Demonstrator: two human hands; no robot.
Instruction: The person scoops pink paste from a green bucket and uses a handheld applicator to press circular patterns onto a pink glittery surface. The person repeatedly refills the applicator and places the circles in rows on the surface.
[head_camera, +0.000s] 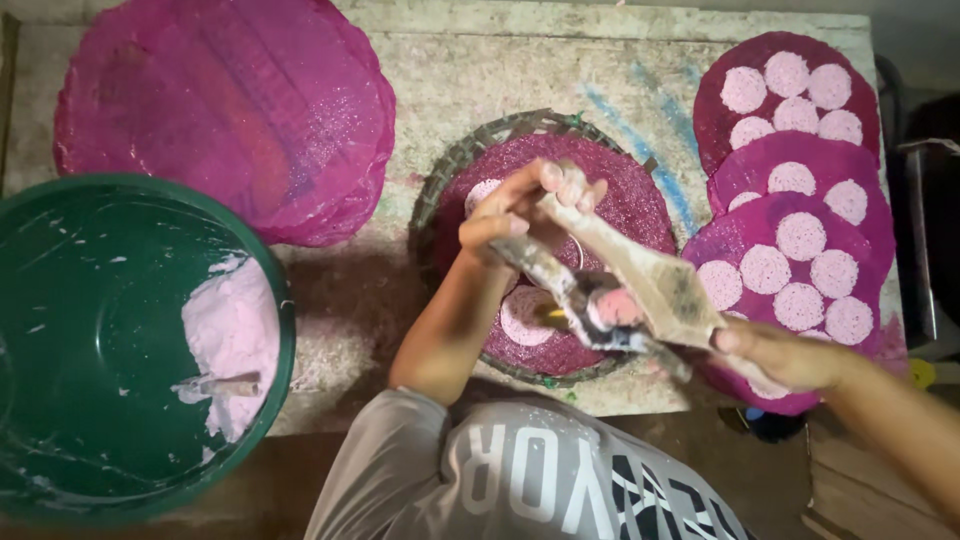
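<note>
— What is being done here?

— Pink paste (612, 306) is being scraped between a flat paddle (650, 275) and a thin stick (545, 268), above the mat (625, 190) in the basket (450, 170).

— How are they held?

— The paddle's low end is gripped by the closed right hand (790, 355). The stick is gripped by the left hand (515, 210), fingers curled shut.

— Which way is the paddle pointed?

— It is slanted, with its tip pointed up and left. A steady hold is probably needed next, so no paste is dropped.

No packages, labels, signs or screens in sight.
</note>
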